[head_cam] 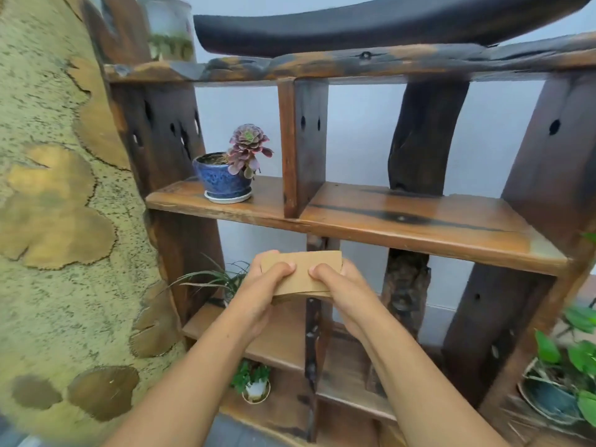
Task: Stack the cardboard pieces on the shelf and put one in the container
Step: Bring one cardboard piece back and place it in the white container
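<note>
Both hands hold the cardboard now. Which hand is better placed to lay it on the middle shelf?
Probably the right hand: the bare stretch of the middle shelf lies on its side. The left hand sits below the blue pot. Both grip the cardboard pieces.

Both bare forearms are reaching forward and converging, the left hand [264, 287] and right hand [338, 288] facing each other, thumbs on top, fingers curling underneath, pinching closed.

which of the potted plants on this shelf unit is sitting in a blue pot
The purple succulent on the middle shelf, in the glazed blue pot on a white saucer. The small plant below has a white pot.
</note>
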A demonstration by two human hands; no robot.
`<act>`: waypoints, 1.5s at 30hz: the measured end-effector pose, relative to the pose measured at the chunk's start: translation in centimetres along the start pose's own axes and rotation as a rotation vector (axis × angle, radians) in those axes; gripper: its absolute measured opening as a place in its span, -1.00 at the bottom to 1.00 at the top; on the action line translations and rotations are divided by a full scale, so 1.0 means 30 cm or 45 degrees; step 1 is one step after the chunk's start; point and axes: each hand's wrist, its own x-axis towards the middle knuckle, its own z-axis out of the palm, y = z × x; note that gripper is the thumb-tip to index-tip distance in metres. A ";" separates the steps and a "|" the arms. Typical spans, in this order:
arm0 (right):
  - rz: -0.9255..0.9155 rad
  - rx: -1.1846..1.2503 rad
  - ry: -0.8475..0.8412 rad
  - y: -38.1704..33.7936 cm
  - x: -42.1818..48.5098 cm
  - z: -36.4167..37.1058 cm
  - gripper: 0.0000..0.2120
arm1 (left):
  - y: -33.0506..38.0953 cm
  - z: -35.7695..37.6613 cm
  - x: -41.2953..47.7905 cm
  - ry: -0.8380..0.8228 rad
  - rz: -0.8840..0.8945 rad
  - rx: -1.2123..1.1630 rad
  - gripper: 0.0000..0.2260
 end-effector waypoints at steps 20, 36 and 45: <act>-0.012 -0.148 -1.608 0.260 -1.145 1.256 -0.63 | -0.125 -0.941 -1.684 1.504 0.449 -0.109 -0.60; 0.297 -0.365 -2.923 0.581 -2.664 1.264 -0.60 | -0.544 -0.449 -3.111 2.759 0.636 -0.426 -0.46; -0.163 -0.640 -3.955 0.606 -2.982 1.114 -0.56 | -0.594 0.013 -3.311 2.666 -0.467 -0.297 -0.25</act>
